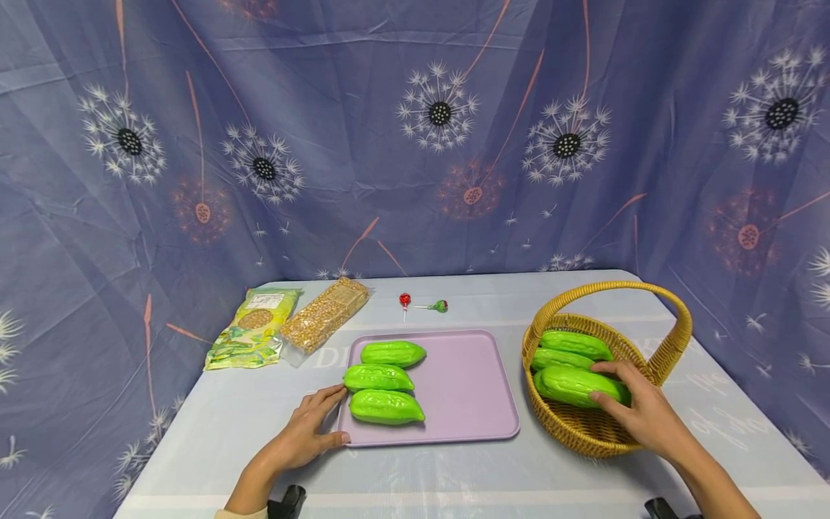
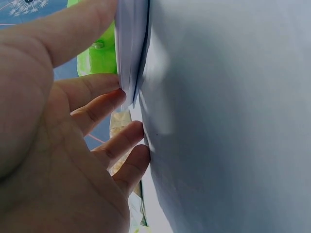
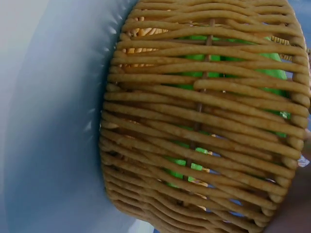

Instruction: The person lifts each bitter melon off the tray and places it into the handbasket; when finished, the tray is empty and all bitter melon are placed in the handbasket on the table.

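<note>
Fingers of the right hand (image 1: 638,414) pinch a green vegetable (image 1: 573,387) inside the basket (image 1: 551,422), left hand (image 1: 305,427) loosely extended against the tray (image 1: 463,389); work looks partway: three vegetables (image 1: 387,406) on tray, others (image 1: 576,343) in basket.

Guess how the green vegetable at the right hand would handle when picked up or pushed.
The green vegetable is probably stiff: its plump shape shows no sagging. Its glossy skin may be slippery for the right hand. Its long, rounded body might roll.
</note>
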`<state>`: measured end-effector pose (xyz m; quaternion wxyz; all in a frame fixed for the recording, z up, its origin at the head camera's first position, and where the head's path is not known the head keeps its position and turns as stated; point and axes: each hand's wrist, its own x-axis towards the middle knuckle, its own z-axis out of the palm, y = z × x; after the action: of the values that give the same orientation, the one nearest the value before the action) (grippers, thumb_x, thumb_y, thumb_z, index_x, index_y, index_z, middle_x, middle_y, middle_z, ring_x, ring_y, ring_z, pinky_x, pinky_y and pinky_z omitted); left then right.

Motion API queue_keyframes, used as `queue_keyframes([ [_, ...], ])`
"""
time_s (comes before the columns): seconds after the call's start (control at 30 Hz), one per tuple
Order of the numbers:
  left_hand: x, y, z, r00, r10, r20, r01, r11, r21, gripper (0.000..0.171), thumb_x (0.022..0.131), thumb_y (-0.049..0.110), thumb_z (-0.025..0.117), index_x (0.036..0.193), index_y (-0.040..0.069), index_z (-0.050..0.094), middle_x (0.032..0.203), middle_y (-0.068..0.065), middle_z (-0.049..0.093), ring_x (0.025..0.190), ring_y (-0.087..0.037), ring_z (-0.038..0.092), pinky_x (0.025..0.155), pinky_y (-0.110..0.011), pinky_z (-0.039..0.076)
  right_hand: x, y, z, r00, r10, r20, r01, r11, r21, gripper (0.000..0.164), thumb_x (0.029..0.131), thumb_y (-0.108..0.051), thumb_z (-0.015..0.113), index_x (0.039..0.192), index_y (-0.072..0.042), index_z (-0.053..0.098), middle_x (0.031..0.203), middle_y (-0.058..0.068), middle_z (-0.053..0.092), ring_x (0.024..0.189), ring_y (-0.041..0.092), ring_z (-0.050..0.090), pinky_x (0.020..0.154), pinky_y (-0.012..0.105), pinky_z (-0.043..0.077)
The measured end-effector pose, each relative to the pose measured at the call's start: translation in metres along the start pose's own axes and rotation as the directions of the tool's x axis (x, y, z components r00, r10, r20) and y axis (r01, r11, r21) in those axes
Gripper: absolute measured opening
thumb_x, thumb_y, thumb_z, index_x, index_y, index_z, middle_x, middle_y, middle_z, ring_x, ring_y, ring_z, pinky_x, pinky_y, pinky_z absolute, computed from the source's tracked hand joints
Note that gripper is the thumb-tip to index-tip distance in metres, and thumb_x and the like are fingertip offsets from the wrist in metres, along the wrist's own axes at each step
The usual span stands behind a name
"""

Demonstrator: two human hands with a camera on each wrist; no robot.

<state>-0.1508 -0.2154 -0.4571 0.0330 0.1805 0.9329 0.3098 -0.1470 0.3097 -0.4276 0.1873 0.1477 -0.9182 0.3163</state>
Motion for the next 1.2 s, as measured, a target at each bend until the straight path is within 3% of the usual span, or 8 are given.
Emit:
queue_keyframes([
  [0.07, 0.0001, 0.0, -0.0001, 1.0, -0.004, -0.001, 0.004, 1.0, -0.001, 0.077, 0.079, 0.039, 0.072, 0.142, 0.005, 0.041, 0.147, -0.01, 0.039, 0.128, -0.032, 0.036, 0.101, -0.06, 0.028, -0.0001, -0.0015, -0.0025, 0.998, 0.041, 0.052, -0.04, 0.999, -0.012, 0.044, 0.085, -0.022, 0.071, 0.124, -0.01, 0.056, 0.121, 0.009, 0.058, 0.117, -0.006, 0.04, 0.091, 0.004, 0.024],
  [0.13, 0.0002, 0.0, -0.0001, 1.0, -0.007, 0.001, 0.007, 1.0, -0.002, 0.077, 0.079, 0.039, 0.072, 0.142, 0.006, 0.041, 0.147, -0.01, 0.039, 0.128, -0.033, 0.036, 0.101, -0.06, 0.028, -0.0002, -0.0027, -0.0053, 0.989, 0.086, 0.117, -0.083, 0.996, -0.028, 0.05, 0.085, -0.028, 0.07, 0.129, -0.01, 0.053, 0.127, 0.015, 0.056, 0.123, 0.014, 0.044, 0.098, 0.02, 0.034],
  [0.23, -0.0001, -0.0001, 0.0, 1.0, -0.01, 0.005, 0.01, 1.0, -0.006, 0.077, 0.08, 0.039, 0.072, 0.142, 0.005, 0.041, 0.148, -0.01, 0.039, 0.128, -0.033, 0.036, 0.101, -0.06, 0.028, 0.0004, -0.0039, -0.008, 0.973, 0.13, 0.192, -0.125, 0.991, -0.037, 0.054, 0.085, -0.031, 0.069, 0.132, -0.009, 0.051, 0.131, 0.02, 0.053, 0.121, 0.042, 0.044, 0.092, 0.051, 0.039],
  [0.3, -0.0003, -0.0003, 0.0002, 1.0, -0.011, 0.007, 0.011, 1.0, -0.005, 0.077, 0.08, 0.04, 0.072, 0.142, 0.005, 0.041, 0.148, -0.011, 0.039, 0.128, -0.033, 0.036, 0.1, -0.06, 0.028, 0.0008, -0.0037, -0.0084, 0.967, 0.131, 0.219, -0.127, 0.991, -0.035, 0.055, 0.085, -0.031, 0.07, 0.131, -0.008, 0.051, 0.132, 0.022, 0.051, 0.121, 0.046, 0.044, 0.086, 0.061, 0.038],
  [0.73, -0.0004, -0.0005, 0.0002, 1.0, -0.003, 0.001, 0.003, 1.0, 0.006, 0.077, 0.08, 0.041, 0.071, 0.142, 0.007, 0.042, 0.148, -0.009, 0.039, 0.128, -0.032, 0.036, 0.099, -0.058, 0.029, 0.0006, -0.0058, -0.0082, 0.966, 0.102, 0.237, -0.099, 0.995, -0.026, 0.053, 0.083, -0.031, 0.072, 0.129, -0.013, 0.052, 0.124, 0.014, 0.048, 0.114, 0.035, 0.045, 0.082, 0.06, 0.041],
  [0.93, -0.0012, 0.0003, 0.0002, 1.0, 0.001, -0.002, -0.001, 1.0, 0.002, 0.077, 0.08, 0.04, 0.071, 0.142, 0.006, 0.042, 0.148, -0.009, 0.039, 0.128, -0.032, 0.036, 0.1, -0.06, 0.029, -0.0001, -0.0064, -0.0082, 0.97, 0.091, 0.227, -0.091, 0.996, -0.011, 0.043, 0.089, -0.031, 0.065, 0.128, -0.015, 0.054, 0.125, 0.012, 0.052, 0.114, 0.032, 0.045, 0.083, 0.059, 0.041],
  [1.1, -0.0013, 0.0008, 0.0001, 1.0, 0.001, -0.003, -0.001, 1.0, 0.002, 0.077, 0.08, 0.04, 0.071, 0.142, 0.005, 0.042, 0.147, -0.01, 0.039, 0.128, -0.032, 0.036, 0.1, -0.06, 0.029, -0.0029, -0.0056, -0.0081, 0.979, 0.033, 0.201, -0.027, 0.999, -0.032, 0.031, 0.092, -0.026, 0.061, 0.122, -0.02, 0.059, 0.121, 0.002, 0.058, 0.112, -0.004, 0.044, 0.081, 0.05, 0.047],
  [1.2, -0.0014, 0.0007, -0.0001, 1.0, 0.0, -0.002, 0.0, 1.0, 0.0, 0.077, 0.08, 0.04, 0.071, 0.142, 0.005, 0.042, 0.147, -0.01, 0.039, 0.128, -0.032, 0.036, 0.1, -0.06, 0.028, -0.0044, -0.005, -0.0089, 0.977, 0.03, 0.211, -0.022, 0.999, -0.039, 0.033, 0.089, -0.028, 0.065, 0.121, -0.02, 0.06, 0.124, 0.006, 0.058, 0.112, -0.006, 0.045, 0.081, 0.049, 0.048],
])
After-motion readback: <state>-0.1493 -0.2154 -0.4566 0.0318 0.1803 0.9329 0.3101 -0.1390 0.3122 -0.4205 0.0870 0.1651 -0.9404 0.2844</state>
